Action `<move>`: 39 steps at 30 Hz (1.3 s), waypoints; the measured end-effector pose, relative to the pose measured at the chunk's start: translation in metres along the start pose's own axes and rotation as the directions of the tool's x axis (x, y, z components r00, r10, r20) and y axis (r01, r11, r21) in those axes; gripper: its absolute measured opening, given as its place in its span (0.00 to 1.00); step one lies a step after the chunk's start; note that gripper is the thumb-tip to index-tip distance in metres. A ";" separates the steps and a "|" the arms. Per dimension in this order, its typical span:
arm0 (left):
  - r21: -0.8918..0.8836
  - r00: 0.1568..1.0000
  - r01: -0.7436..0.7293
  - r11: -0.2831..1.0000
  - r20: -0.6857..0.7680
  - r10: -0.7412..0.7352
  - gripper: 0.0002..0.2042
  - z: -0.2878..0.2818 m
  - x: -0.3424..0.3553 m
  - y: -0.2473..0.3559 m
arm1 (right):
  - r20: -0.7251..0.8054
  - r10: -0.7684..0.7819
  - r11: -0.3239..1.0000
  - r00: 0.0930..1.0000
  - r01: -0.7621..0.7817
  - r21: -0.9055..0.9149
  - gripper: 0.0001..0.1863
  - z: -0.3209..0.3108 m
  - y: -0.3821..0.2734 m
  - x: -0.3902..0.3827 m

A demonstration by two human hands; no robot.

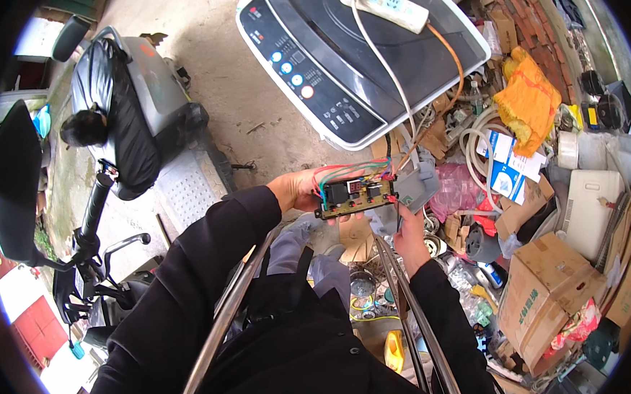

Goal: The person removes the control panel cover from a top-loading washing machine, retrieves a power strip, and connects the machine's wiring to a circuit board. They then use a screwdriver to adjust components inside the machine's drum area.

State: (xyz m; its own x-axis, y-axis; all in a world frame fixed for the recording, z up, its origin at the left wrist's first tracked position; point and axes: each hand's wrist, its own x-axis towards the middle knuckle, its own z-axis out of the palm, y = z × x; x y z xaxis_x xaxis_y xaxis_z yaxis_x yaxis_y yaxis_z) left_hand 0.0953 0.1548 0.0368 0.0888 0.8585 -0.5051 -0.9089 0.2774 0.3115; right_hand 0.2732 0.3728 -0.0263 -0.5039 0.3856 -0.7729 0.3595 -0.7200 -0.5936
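Note:
My left hand grips a circuit board with a red digit display and bundled coloured wires. My right hand is closed on a grey plastic housing just right of the board, with a thin dark item, perhaps a wire or tool, at its fingers. Wires run up from the board toward a washing machine with a dark top and button panel. On that top lies a white power strip with white and orange cords.
A scooter stands at the left. At the right are clutter, hoses, an orange bag, cardboard boxes and a cream plastic unit. Two metal bars reach up beside my body. A yellow jug lies below.

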 end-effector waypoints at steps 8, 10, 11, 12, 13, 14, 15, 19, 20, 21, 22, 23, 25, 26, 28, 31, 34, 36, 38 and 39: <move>0.057 0.998 0.056 0.997 -0.012 -0.055 0.36 0.006 0.001 0.017 | 0.080 -0.585 0.745 0.807 0.574 -0.339 0.28 0.009 -0.060 -0.027; 0.050 0.999 0.055 0.997 -0.002 -0.055 0.36 0.002 0.002 0.017 | 0.150 -0.656 0.647 0.740 0.653 -0.393 0.26 0.028 -0.095 -0.025; 0.054 0.999 0.042 0.998 -0.010 -0.041 0.36 0.007 0.002 0.021 | 0.190 -0.677 0.614 0.711 0.688 -0.387 0.26 0.034 -0.111 -0.020; 0.038 1.000 0.001 0.999 0.029 -0.002 0.35 0.014 0.000 0.026 | 0.237 -0.696 0.574 0.678 0.724 -0.383 0.26 0.042 -0.127 -0.013; 0.022 0.998 -0.013 1.000 0.054 0.012 0.35 0.016 -0.001 0.028 | 0.287 -0.711 0.537 0.642 0.759 -0.369 0.26 0.052 -0.142 -0.007; 0.000 0.997 -0.031 1.000 0.077 0.031 0.35 0.016 -0.003 0.028 | 0.346 -0.692 0.526 0.633 0.771 -0.360 0.26 0.062 -0.157 -0.002; -0.022 0.996 -0.024 0.999 0.089 0.026 0.35 0.011 -0.004 0.025 | 0.407 -0.670 0.517 0.621 0.783 -0.345 0.27 0.074 -0.170 0.000; 0.118 0.999 -0.034 0.992 -0.002 0.034 0.35 0.010 0.005 0.025 | 0.603 -0.594 0.460 0.532 0.840 -0.289 0.26 0.107 -0.216 0.006; 0.093 0.998 -0.068 0.993 0.002 0.069 0.36 0.007 0.006 0.020 | 0.645 -0.556 0.442 0.524 0.844 -0.304 0.26 0.119 -0.223 0.009; 0.068 0.999 -0.050 0.996 0.021 0.049 0.35 0.005 0.006 0.020 | 0.684 -0.516 0.426 0.516 0.847 -0.319 0.26 0.132 -0.230 0.009; 0.041 0.999 -0.031 0.999 0.040 0.030 0.36 0.002 0.006 0.018 | 0.720 -0.471 0.407 0.510 0.849 -0.336 0.26 0.143 -0.235 0.011; 0.019 0.997 -0.032 0.999 0.070 0.031 0.36 0.000 0.008 0.016 | 0.752 -0.425 0.387 0.504 0.852 -0.352 0.26 0.155 -0.237 0.014; -0.021 0.994 -0.038 0.999 0.104 0.040 0.35 0.003 0.008 0.015 | 0.752 -0.445 0.396 0.487 0.860 -0.323 0.28 0.169 -0.230 0.019; -0.008 0.995 -0.065 0.998 0.082 0.065 0.35 0.005 0.008 0.014 | 0.746 -0.440 0.399 0.500 0.853 -0.336 0.28 0.172 -0.228 0.019; 0.001 0.997 -0.076 0.997 0.031 0.076 0.34 0.012 0.004 0.016 | 0.732 -0.432 0.425 0.528 0.834 -0.351 0.29 0.170 -0.226 0.024; -0.032 0.995 -0.097 0.995 0.015 0.098 0.32 0.023 -0.004 0.019 | 0.697 -0.471 0.479 0.541 0.820 -0.314 0.28 0.162 -0.221 0.033; 0.000 0.975 -0.221 0.975 -0.028 0.221 0.32 0.042 -0.021 0.027 | 0.635 -0.526 0.482 0.565 0.814 -0.325 0.27 0.166 -0.214 0.042; 0.022 0.979 -0.195 0.980 -0.058 0.196 0.31 0.029 -0.018 0.025 | 0.595 -0.572 0.439 0.565 0.824 -0.360 0.26 0.166 -0.213 0.052; 0.029 0.985 -0.164 0.986 -0.054 0.165 0.33 0.031 -0.013 0.027 | 0.563 -0.565 0.466 0.603 0.796 -0.386 0.26 0.156 -0.215 0.049; 0.014 0.991 -0.137 0.990 -0.004 0.137 0.35 0.013 -0.007 0.018 | 0.550 -0.548 0.534 0.630 0.770 -0.350 0.26 0.163 -0.210 0.050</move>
State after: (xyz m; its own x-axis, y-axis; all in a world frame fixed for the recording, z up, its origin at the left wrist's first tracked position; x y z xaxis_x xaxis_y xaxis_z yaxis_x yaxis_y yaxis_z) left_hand 0.0831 0.1589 0.0564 -0.0384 0.8867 -0.4608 -0.9067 0.1628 0.3890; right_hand 0.0444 0.4494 0.0958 -0.9465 0.3204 -0.0379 0.0783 0.1143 -0.9903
